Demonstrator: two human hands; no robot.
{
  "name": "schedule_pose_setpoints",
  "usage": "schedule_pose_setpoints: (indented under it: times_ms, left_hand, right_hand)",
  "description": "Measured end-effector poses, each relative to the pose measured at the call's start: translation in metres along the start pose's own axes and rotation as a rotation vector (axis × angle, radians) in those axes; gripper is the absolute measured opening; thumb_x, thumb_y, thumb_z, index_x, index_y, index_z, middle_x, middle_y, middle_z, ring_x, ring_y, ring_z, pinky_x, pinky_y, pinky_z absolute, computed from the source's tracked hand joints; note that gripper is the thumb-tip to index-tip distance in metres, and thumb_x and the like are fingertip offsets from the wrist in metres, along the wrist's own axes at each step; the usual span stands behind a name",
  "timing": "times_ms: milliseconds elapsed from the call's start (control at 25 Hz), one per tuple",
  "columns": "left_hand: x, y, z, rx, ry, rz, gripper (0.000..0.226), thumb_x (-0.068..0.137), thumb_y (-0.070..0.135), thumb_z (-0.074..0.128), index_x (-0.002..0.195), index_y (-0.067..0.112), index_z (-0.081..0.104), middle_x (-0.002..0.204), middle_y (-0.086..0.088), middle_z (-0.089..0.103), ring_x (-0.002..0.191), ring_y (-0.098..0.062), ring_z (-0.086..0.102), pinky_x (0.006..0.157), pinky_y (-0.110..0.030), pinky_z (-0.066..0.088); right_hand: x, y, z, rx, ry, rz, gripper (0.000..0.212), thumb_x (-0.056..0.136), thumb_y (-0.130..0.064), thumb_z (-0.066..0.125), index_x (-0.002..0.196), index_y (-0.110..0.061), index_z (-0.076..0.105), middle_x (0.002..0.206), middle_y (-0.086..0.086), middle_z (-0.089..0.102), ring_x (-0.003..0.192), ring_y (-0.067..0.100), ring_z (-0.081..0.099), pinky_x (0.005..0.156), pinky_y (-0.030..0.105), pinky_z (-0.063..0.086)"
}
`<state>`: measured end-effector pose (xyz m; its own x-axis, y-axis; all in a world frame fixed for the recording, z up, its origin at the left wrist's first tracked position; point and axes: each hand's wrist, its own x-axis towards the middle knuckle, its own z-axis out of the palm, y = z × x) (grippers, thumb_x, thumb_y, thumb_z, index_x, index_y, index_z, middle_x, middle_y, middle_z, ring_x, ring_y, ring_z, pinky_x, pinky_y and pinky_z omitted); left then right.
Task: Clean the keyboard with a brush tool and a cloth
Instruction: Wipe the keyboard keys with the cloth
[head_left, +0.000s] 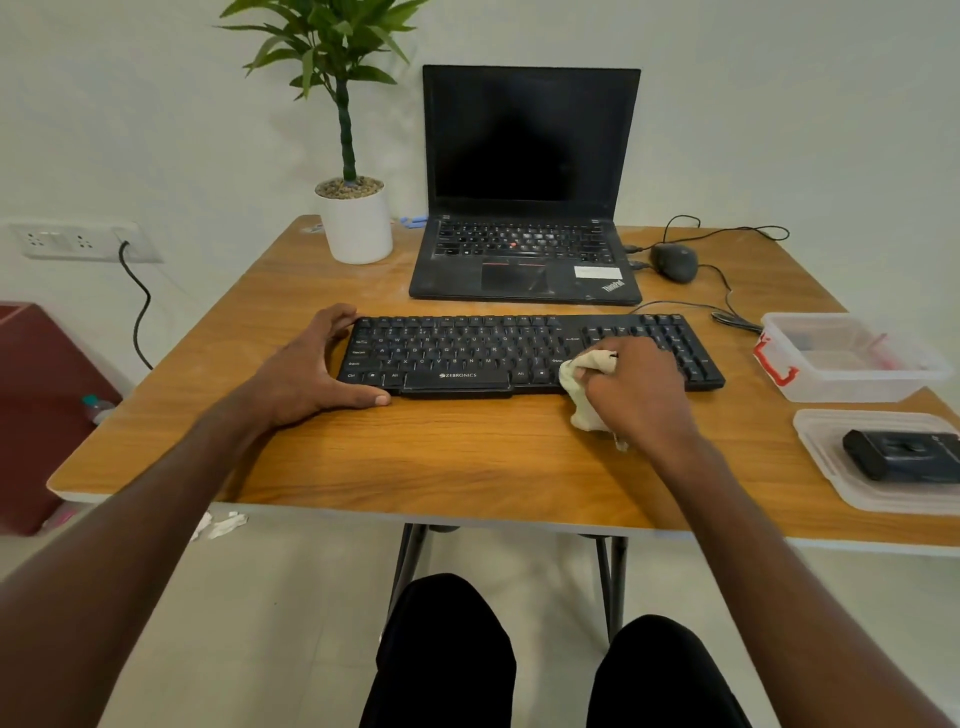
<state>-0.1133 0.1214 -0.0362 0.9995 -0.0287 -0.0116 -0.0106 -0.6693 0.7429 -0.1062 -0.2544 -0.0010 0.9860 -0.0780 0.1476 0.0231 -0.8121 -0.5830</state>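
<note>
From the head view, we judge the cloth-wiping step is in hand: our right hand (636, 382) clenches the cream cloth (584, 382) on the right-hand keys of the black keyboard (467, 353), which lies on the tabletop (467, 457) before the laptop (527, 208). Our left hand (306, 366) braces the keyboard's left end, fingers (340, 317) spread and released. Next we would likely sweep the cloth across the remaining keys; the keyboard reads "ZEBRONICS", the laptop "ThinkPad".

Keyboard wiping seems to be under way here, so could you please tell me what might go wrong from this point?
The right hand grips the cloth bunched on the keyboard; a hanging tail could snag keycaps. The left hand only braces the left end, so a firm stroke might swing the right end toward the clear container. The keyboard's cable could tug too.
</note>
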Motion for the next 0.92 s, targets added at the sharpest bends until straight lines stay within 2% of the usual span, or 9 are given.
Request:
schedule_pose_setpoints:
  times_ms: [120,240,360,480,560,680,720,840,920]
  left_hand:
    - [0.000,0.002,-0.001,0.003,-0.015,-0.003,0.129,0.043,0.078,0.092,0.147,0.057,0.018,0.168,0.009,0.035,0.144,-0.005,0.031,0.125,-0.045,0.030]
    - [0.001,0.000,0.000,0.001,-0.014,0.004,0.129,0.044,0.078,0.093,0.147,0.057,0.018,0.168,0.008,0.034,0.148,-0.009,0.032,0.125,-0.046,0.030]
    - [0.002,-0.001,0.000,0.006,-0.018,0.000,0.129,0.044,0.079,0.092,0.147,0.058,0.018,0.168,0.006,0.034,0.149,-0.013,0.033,0.125,-0.048,0.032]
    - [0.003,0.000,0.000,0.018,-0.021,0.002,0.129,0.043,0.081,0.091,0.146,0.059,0.017,0.168,0.005,0.034,0.146,-0.012,0.034,0.123,-0.048,0.034]
    - [0.003,0.000,0.000,0.009,-0.019,0.003,0.128,0.044,0.078,0.092,0.146,0.058,0.017,0.168,0.005,0.034,0.143,-0.009,0.034,0.122,-0.046,0.034]
    - [0.003,-0.001,0.000,0.009,-0.017,-0.002,0.126,0.046,0.076,0.093,0.146,0.059,0.017,0.168,0.005,0.033,0.145,-0.010,0.033,0.123,-0.047,0.034]
    - [0.004,-0.001,0.000,0.012,-0.017,-0.005,0.126,0.047,0.076,0.094,0.146,0.059,0.017,0.168,0.006,0.033,0.146,-0.011,0.033,0.123,-0.047,0.034]
    - [0.004,-0.003,0.000,0.018,0.005,-0.007,0.133,0.047,0.074,0.096,0.155,0.050,0.022,0.168,0.008,0.034,0.148,-0.011,0.034,0.124,-0.047,0.033]
    - [0.004,-0.003,0.000,0.021,0.011,-0.014,0.140,0.046,0.074,0.096,0.160,0.044,0.020,0.168,0.008,0.035,0.149,-0.011,0.034,0.125,-0.048,0.033]
  right_hand:
    - [-0.014,-0.003,0.006,-0.102,0.117,0.030,0.037,0.092,-0.022,0.071,0.128,-0.022,0.067,0.118,0.004,0.070,0.098,0.025,0.067,0.077,0.038,0.054]
    - [-0.028,-0.018,0.018,-0.207,0.106,0.010,0.032,0.094,-0.019,0.069,0.124,-0.015,0.058,0.118,0.007,0.064,0.095,0.029,0.065,0.072,0.039,0.051]
    - [-0.032,-0.033,0.029,-0.193,0.118,-0.011,0.032,0.094,-0.016,0.068,0.120,-0.015,0.049,0.109,0.005,0.064,0.079,0.020,0.056,0.066,0.034,0.045]
    - [-0.047,-0.054,0.048,-0.140,0.039,-0.084,0.038,0.097,-0.017,0.068,0.127,-0.018,0.046,0.107,0.000,0.065,0.076,0.014,0.057,0.064,0.029,0.048]
    - [-0.046,-0.065,0.052,-0.113,0.001,-0.130,0.036,0.096,-0.016,0.067,0.129,-0.018,0.052,0.111,0.001,0.066,0.082,0.016,0.060,0.068,0.030,0.048]
    - [-0.031,-0.072,0.050,0.166,-0.063,-0.176,0.025,0.094,-0.022,0.073,0.118,-0.027,0.070,0.113,-0.007,0.070,0.097,0.013,0.066,0.078,0.032,0.054]
    - [-0.027,-0.077,0.052,0.188,-0.057,-0.216,0.026,0.093,-0.023,0.075,0.117,-0.029,0.073,0.115,-0.009,0.068,0.099,0.013,0.065,0.079,0.033,0.055]
    - [-0.015,-0.098,0.070,0.090,-0.050,-0.370,0.034,0.090,-0.015,0.076,0.120,-0.032,0.074,0.118,-0.009,0.060,0.097,0.010,0.057,0.073,0.028,0.050]
    - [-0.003,-0.107,0.078,0.022,-0.082,-0.417,0.032,0.089,-0.015,0.077,0.117,-0.031,0.075,0.118,-0.008,0.062,0.095,0.008,0.054,0.069,0.023,0.044]
